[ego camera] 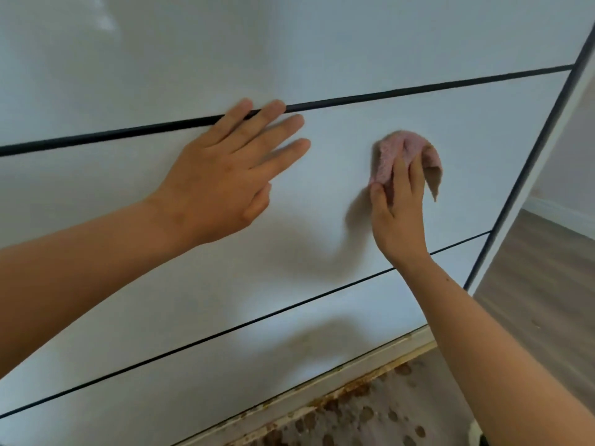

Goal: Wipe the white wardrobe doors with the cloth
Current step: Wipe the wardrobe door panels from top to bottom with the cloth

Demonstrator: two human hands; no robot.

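Forearms come in from the bottom corners of the frame, the left forearm (80, 268) from the lower left and the right forearm (499, 349) from the lower right, both reaching to the wardrobe doors (354, 59) that fill most of the view. The left hand (222, 175) lies flat on the middle panel at centre left, fingers straight and slightly spread, the fingertips crossing the upper seam (418, 89). The right hand (399, 217), right of centre, grips the cloth (402, 156): thumb and fingers curl round the bunched pink fabric and press it to the same panel, while one corner hangs loose to the right.

The step in hand looks like wiping this middle panel. To do it well, the cloth is best flattened so more of it meets the surface, the loose corner tucked in, and the strokes overlapped, running along the panel and not across the seams. The bracing hand should lift clear before the cloth reaches it, since its palm may leave marks.

Open room lies to the right as far as the dark vertical edge (531, 156), and downward to the lower seam (257, 320). Below that sit another panel, the base rail (322, 381) and a stained floor (370, 413); the cloth is better kept off that grime.
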